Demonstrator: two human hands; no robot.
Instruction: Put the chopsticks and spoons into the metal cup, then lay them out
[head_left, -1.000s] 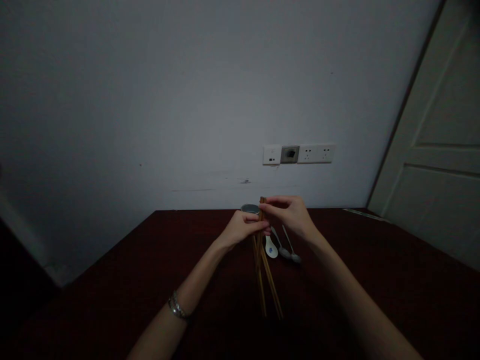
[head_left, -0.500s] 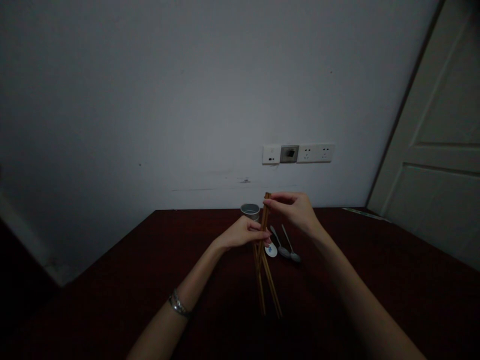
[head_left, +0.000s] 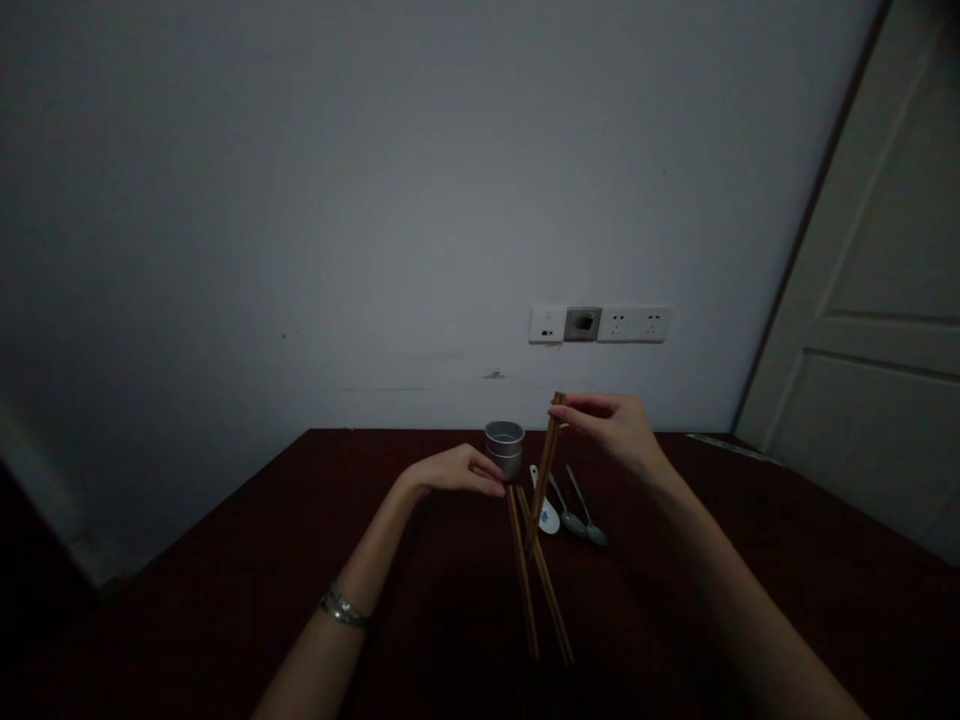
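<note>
My right hand (head_left: 619,430) pinches the top ends of a pair of wooden chopsticks (head_left: 546,465), which stand nearly upright, slightly tilted, lower tips down by the table. My left hand (head_left: 457,470) holds nothing, with thumb and fingers slightly apart. Its fingertips are close to the far ends of more chopsticks (head_left: 525,580), lying on the table in two spread groups. Just behind the left fingertips stands a grey metal cup (head_left: 504,452). Partly behind the held chopsticks lies a white spoon (head_left: 550,518) with a blue mark; two metal spoons (head_left: 572,523) rest to its right.
The dark red table (head_left: 285,520) meets a pale wall (head_left: 412,250) at its back edge. Wall sockets (head_left: 634,323) sit above it. A flat strip (head_left: 731,446) lies at the back right, near a panelled door (head_left: 885,320).
My left hand has let go of the upright chopsticks and moved left. My right hand has carried them a little right. The view has tilted slightly upward.
</note>
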